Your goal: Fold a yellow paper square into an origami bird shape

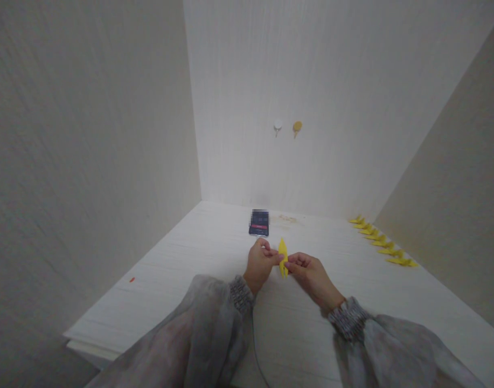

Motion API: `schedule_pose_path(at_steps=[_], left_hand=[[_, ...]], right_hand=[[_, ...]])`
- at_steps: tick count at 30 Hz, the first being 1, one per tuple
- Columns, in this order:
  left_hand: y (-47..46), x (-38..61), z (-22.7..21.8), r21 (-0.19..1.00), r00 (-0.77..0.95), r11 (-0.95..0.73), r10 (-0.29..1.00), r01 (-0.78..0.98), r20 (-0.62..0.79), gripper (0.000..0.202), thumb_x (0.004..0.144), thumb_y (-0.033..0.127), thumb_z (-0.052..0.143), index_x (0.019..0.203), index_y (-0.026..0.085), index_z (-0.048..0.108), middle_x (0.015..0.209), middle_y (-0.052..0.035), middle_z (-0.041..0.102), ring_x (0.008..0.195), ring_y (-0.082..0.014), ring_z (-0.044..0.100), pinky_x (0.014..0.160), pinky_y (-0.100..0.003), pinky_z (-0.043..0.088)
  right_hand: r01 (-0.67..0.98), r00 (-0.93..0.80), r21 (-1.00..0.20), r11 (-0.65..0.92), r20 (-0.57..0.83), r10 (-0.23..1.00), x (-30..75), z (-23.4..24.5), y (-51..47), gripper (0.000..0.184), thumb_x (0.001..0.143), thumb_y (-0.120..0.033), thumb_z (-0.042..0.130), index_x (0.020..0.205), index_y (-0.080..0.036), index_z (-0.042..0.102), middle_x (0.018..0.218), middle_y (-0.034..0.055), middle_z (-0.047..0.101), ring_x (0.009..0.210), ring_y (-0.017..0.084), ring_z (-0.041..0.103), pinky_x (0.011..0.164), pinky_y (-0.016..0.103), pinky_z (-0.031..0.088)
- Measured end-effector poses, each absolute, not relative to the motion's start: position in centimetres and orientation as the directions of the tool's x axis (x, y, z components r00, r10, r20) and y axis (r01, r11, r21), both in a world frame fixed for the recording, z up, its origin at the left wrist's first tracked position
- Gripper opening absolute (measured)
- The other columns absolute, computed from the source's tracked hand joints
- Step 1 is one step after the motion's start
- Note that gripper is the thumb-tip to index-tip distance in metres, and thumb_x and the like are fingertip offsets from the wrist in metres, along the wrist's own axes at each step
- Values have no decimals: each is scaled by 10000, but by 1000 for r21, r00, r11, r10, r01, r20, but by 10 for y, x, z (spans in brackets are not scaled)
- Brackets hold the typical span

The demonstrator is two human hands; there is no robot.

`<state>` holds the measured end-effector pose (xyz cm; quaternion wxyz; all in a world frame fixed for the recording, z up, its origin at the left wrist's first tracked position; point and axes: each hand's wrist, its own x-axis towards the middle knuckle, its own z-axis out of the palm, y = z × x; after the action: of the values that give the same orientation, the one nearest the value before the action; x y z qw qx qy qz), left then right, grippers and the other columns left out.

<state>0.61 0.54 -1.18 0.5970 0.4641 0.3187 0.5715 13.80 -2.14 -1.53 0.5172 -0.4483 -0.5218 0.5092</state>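
A narrow piece of folded yellow paper [283,249] is held upright between my two hands, above the middle of the white table. My left hand [261,265] pinches it from the left side, thumb and fingertips closed on its middle. From the right, my right hand [310,274] grips the same paper, with its fingertips on the lower half. The paper has a pointed top, and its lower end splits into two points. Fingers cover part of its middle.
A phone [259,223] lies beyond my hands near the back wall. Several folded yellow paper cranes [386,245] line the right wall. A small orange scrap [132,279] lies at left. Two hooks [297,126] hang on the back wall. A cable [255,339] runs below my left wrist.
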Motion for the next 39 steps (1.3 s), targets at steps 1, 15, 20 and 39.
schedule_pose_path(at_steps=[1, 15, 20, 39], left_hand=[[5, 6, -12, 921, 153, -87, 976, -379, 155, 416, 487, 165, 687, 685, 179, 322, 531, 56, 558, 485, -93, 540, 503, -218, 427], [4, 7, -9, 938, 198, -84, 968, -335, 157, 476, 478, 164, 700, 721, 193, 291, 543, 69, 545, 497, -108, 557, 486, -215, 425], [6, 5, -11, 938, 209, -48, 970, -344, 126, 503, 442, 169, 722, 718, 188, 302, 545, 65, 548, 480, -109, 552, 492, -233, 443], [4, 4, -12, 889, 333, 19, 931, -457, 151, 462, 472, 135, 709, 777, 176, 364, 629, 29, 590, 545, -110, 569, 549, -238, 444]], right_hand=[[-57, -59, -995, 87, 90, 994, 138, -14, -22, 201, 568, -310, 676, 644, -148, 584, 593, 11, 603, 534, 114, 521, 540, 244, 403], [-58, -62, -994, 89, 93, 994, 139, -11, -26, 168, 604, -300, 654, 632, -139, 614, 594, 19, 623, 550, 115, 538, 574, 244, 413], [-27, -49, -990, 137, 138, 989, 141, -16, -22, 160, 619, -293, 634, 664, -146, 589, 594, 3, 599, 545, 106, 522, 539, 228, 397], [-80, -14, -970, 230, 231, 973, 142, -7, -25, 144, 607, -226, 650, 695, -184, 544, 602, -43, 546, 569, 97, 494, 574, 226, 380]])
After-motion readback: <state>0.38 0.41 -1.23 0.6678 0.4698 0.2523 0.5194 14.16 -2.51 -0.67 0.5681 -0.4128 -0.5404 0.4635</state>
